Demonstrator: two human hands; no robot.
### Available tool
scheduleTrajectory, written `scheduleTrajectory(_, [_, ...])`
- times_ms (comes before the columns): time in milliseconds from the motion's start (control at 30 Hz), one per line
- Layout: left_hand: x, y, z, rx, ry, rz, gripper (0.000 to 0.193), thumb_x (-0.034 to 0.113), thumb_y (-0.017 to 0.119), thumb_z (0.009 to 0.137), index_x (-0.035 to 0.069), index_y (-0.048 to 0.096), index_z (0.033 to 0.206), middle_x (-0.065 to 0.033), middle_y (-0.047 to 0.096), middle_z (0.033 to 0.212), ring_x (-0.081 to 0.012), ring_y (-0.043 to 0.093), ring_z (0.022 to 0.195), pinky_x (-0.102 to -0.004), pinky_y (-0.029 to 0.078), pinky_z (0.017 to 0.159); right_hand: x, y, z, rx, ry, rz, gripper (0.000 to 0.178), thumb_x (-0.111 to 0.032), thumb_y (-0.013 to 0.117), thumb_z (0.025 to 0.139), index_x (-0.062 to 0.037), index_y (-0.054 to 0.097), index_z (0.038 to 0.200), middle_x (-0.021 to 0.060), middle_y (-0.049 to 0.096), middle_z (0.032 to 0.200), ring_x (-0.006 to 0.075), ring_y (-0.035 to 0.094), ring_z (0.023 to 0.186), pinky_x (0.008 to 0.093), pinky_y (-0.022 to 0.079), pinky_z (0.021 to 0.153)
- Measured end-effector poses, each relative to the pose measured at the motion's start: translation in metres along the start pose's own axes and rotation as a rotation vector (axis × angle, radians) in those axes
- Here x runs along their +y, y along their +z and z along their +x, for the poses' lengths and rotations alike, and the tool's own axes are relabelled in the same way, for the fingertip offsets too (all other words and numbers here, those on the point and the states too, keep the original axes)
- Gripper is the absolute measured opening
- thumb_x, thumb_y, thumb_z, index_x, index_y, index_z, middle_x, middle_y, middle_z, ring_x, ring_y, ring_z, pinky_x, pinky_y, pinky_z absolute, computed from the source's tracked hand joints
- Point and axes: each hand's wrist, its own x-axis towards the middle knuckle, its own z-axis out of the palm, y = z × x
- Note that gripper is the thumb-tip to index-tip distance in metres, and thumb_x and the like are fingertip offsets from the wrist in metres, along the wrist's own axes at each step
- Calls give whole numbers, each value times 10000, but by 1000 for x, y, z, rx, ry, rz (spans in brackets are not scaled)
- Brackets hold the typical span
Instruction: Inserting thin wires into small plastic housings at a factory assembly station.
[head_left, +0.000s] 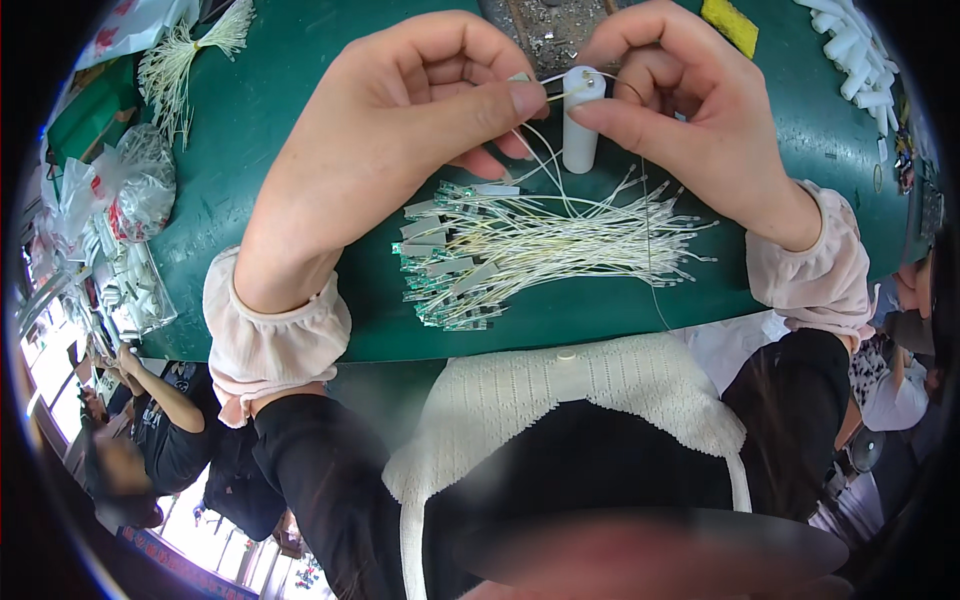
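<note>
The white tube (581, 145) stands between both hands. The left hand (410, 120), left of the tube, pinches thin wires (556, 98); the right hand (700, 110) curls at its right, but I can't tell what it pinches. Work looks partway: wires seem to reach the tube's top, and a wire pile (570, 245), maybe still to do, lies on its near side.

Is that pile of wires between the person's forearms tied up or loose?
Loose, it seems: the wires spread unevenly over the green table, and no tie shows around them.
</note>
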Motion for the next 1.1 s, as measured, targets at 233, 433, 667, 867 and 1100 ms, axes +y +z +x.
scheduleTrajectory(233, [-15,5,11,15,184,-4,120,142,655,997,33,644,1047,-91,671,1222,-114,664,951,-263,553,769,64,-12,64,-444,-1174,183,267,30,745,917,28,627,1156,-16,667,757,-25,486,588,160,332,514])
scheduleTrajectory(433, [-20,10,11,-58,186,-200,101,126,587,1019,31,620,1025,-101,648,1237,-141,666,1007,-321,584,890,2,-10,7,-140,119,188,259,36,711,944,34,633,1191,-18,676,811,-25,496,626,154,346,547])
scheduleTrajectory(667, [-24,11,15,-121,209,-283,107,109,535,1027,17,578,991,-128,651,1210,-161,672,1043,-359,586,989,5,-6,8,-115,135,238,268,39,695,956,42,630,1215,-14,677,831,-18,511,653,156,369,565])
scheduleTrajectory(867, [-15,14,14,-57,-27,-408,43,21,604,1019,-12,613,1045,-78,666,1116,-146,678,993,-315,586,957,4,-8,10,-136,110,149,250,23,692,965,43,635,1208,-16,664,810,-18,517,653,161,377,565])
scheduleTrajectory(1100, [-16,11,16,-50,-14,-481,80,30,583,1031,-15,620,1085,-112,677,1188,-172,684,1059,-335,586,976,-6,-3,8,-52,56,146,156,-28,650,1004,11,568,1130,-19,604,757,0,503,624,169,360,545])
